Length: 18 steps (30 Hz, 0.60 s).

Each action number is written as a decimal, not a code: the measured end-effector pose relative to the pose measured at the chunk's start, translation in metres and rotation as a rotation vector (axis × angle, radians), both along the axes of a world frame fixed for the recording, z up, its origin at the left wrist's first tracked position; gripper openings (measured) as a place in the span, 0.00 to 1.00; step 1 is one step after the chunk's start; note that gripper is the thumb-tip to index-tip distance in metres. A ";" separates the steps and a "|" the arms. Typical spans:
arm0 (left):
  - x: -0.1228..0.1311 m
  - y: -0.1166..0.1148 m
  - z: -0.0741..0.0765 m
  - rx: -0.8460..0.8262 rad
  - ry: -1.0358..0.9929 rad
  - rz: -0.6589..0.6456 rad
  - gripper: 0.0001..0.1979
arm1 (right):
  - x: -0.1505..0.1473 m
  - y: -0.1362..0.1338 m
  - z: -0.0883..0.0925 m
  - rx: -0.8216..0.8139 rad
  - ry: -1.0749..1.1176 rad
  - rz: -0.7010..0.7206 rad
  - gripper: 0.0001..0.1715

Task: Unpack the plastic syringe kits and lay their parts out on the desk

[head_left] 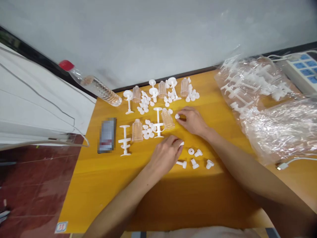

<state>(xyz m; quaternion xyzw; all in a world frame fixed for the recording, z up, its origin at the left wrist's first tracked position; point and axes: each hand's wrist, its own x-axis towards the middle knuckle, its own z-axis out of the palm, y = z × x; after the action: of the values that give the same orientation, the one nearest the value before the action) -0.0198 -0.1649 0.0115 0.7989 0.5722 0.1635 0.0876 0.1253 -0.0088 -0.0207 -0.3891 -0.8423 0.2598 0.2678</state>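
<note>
Right hand [193, 121] pinches a small white cap [177, 116] between thumb and forefinger, just right of the ribbed clear vial [167, 118] lying on the yellow table [104, 185]. Left hand [165, 154], nearer the viewer than that vial, grips a small white piece [181, 143] at its fingertips. Four loose white fittings [195, 158] lie just right of the left hand.
</note>
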 end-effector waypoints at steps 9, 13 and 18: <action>-0.017 0.077 0.038 0.087 -0.208 0.029 0.07 | 0.011 0.007 0.006 -0.034 -0.016 0.068 0.09; -0.013 0.092 0.027 0.067 -0.028 0.128 0.05 | 0.014 0.011 0.007 -0.035 -0.047 0.078 0.11; -0.013 0.091 0.020 0.118 0.115 0.174 0.06 | 0.012 0.014 0.009 -0.039 -0.094 0.082 0.11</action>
<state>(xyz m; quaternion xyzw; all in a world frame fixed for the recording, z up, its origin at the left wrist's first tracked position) -0.0332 -0.0738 0.0316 0.7580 0.6328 0.1578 -0.0067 0.1371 0.0056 -0.0120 -0.3710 -0.8639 0.2686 0.2093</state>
